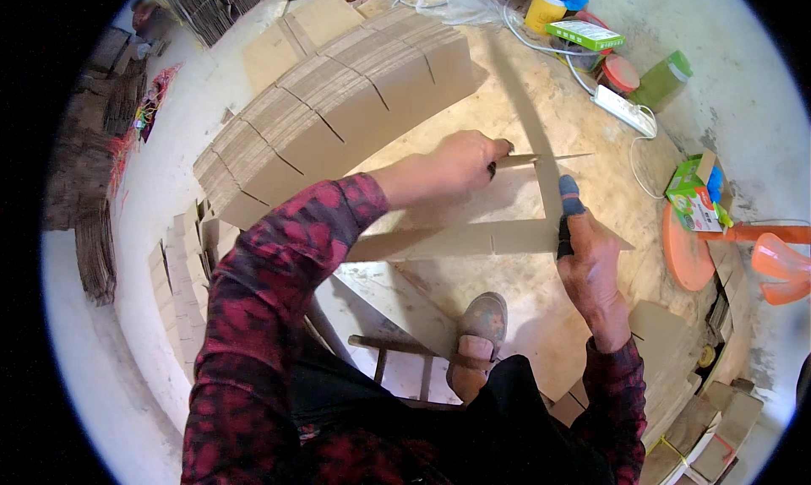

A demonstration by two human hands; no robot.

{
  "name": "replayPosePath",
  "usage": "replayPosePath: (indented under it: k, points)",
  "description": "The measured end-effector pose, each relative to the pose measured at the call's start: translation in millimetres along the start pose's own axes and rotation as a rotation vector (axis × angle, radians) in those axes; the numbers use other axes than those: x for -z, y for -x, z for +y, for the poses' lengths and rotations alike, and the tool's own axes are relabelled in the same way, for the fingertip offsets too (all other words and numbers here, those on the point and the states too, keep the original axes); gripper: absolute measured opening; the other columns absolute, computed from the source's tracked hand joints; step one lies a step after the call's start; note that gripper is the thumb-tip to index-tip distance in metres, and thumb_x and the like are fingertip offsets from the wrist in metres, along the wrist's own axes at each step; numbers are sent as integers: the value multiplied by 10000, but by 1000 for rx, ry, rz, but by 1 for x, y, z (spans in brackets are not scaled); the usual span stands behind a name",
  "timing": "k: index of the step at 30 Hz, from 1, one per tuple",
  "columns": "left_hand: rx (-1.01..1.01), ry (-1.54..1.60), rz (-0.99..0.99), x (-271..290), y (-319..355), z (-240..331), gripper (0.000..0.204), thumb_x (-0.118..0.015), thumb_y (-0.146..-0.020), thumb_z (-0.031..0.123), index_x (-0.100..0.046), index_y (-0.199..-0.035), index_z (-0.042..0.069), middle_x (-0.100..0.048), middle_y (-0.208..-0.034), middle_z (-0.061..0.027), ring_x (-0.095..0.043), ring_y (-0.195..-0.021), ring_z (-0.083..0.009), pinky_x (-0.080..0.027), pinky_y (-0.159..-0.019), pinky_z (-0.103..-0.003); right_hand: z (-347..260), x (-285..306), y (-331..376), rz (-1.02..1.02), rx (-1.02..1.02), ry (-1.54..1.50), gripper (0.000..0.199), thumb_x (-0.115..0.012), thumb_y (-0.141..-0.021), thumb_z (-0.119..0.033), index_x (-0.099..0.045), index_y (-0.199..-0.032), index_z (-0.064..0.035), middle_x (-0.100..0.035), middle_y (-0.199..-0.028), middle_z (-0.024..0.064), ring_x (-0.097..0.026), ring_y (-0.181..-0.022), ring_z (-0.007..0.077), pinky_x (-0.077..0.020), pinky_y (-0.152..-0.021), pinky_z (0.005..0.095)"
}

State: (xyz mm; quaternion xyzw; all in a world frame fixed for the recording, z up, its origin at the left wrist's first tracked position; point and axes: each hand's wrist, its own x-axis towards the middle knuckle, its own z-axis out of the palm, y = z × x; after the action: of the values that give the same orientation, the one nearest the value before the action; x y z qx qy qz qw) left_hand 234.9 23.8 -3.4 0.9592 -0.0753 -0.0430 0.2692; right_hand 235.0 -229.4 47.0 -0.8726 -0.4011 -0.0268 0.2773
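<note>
My left hand (463, 162) reaches over the table, its dark-tipped fingers closed on the end of a narrow cardboard strip (528, 159). My right hand (589, 253) grips a long upright cardboard strip (547, 189) near its lower end, with a blue covering on the thumb. Crossing below it is a wider slotted cardboard strip (456, 241), reaching from beside my left forearm to beyond my right hand. How the strips join is partly hidden by my right hand. A curved row of slotted cardboard strips (338, 105) stands beyond my left arm.
On the right are a white power strip (623, 111) with a cord, a red-lidded jar (619, 73), green boxes (585, 35) and an orange fan-like object (686, 247). More cardboard (182, 282) stands at left. Below the table show a stool (393, 346) and a shoe (482, 324).
</note>
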Motion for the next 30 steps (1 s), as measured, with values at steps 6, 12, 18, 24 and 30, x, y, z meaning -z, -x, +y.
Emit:
replayPosePath:
  k: [6, 12, 18, 24, 30]
  points:
    - [-48, 53, -69, -18, 0, 23, 225, -607, -790, 198, -583, -963, 58, -617, -782, -228, -621, -779, -406, -490, -693, -464, 40, -29, 6, -148, -130, -4, 493, -544, -743, 61, -557, -1222, -58, -588, -734, 221, -587, -677, 422, -448, -571, 476]
    - [98, 202, 343, 22, -8, -73, 421, -656, -769, 207, -565, -1140, 31, -597, -1033, -200, -569, -1028, -345, -457, -875, -427, 24, -17, -13, -178, -296, -136, 615, -581, -773, 14, -407, -1360, -34, -610, -785, 257, -599, -693, 422, -476, -595, 443]
    - [212, -724, 425, 87, 17, -160, 333, -689, -712, 124, -544, -1001, 46, -552, -1077, -190, -506, -1077, -354, -428, -897, -419, 30, -74, -29, -363, -113, 51, 858, -541, -716, 16, -161, -1482, -62, -610, -811, 256, -594, -727, 439, -477, -633, 492]
    - [251, -192, 342, 118, 57, -132, 167, -622, -732, 47, -539, -877, 37, -573, -793, -210, -581, -788, -397, -455, -690, -465, 40, -67, -18, -273, -58, -11, 877, -532, -671, 51, -188, -1473, -37, -590, -786, 259, -581, -710, 443, -471, -619, 491]
    - [162, -97, 128, 52, 96, -106, 160, -557, -768, -8, -508, -911, 47, -543, -747, -245, -560, -731, -426, -445, -626, -460, 15, -47, -34, -195, -75, -192, 832, -535, -649, 75, -286, -1433, -53, -577, -779, 251, -577, -713, 446, -445, -601, 494]
